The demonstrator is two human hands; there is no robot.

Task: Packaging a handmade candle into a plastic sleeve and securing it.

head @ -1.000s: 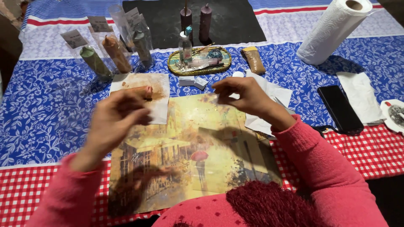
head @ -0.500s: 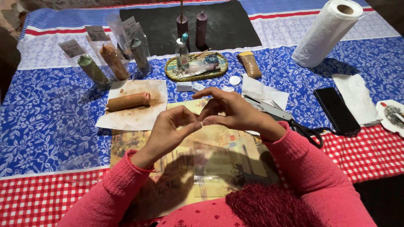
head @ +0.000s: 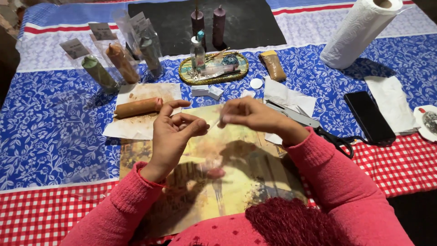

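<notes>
Head view: I see both hands raised over a yellowish printed picture sheet (head: 227,177), fingertips almost meeting.
Left hand (head: 175,132): fingers curled, thumb pressed against the forefinger tip; whether anything sits in that pinch I cannot tell.
Right hand (head: 248,115): closed into a pinch on a thin, pale, see-through strip (head: 214,123) that reaches toward the left fingertips; it is too small and blurred for me to say more.
Strip position: between the two hands, above the sheet.
Beyond the left hand: a tan candle (head: 138,107) lying on a powder-stained paper (head: 136,130), just past the fingers.
Further out on that side: three bagged candles (head: 122,62) leaning together.
Ahead of both hands: an oval tray (head: 214,68) with a small clear bottle (head: 198,50), and two dark purple candles (head: 208,25) on a black mat (head: 173,27).
Beside the right wrist: scissors (head: 314,125) resting on white paper (head: 287,98).
Farther out from the right hand: a black phone (head: 369,117) and a paper towel roll (head: 359,32).
Under everything: a blue flowered cloth (head: 54,127) on my table.
</notes>
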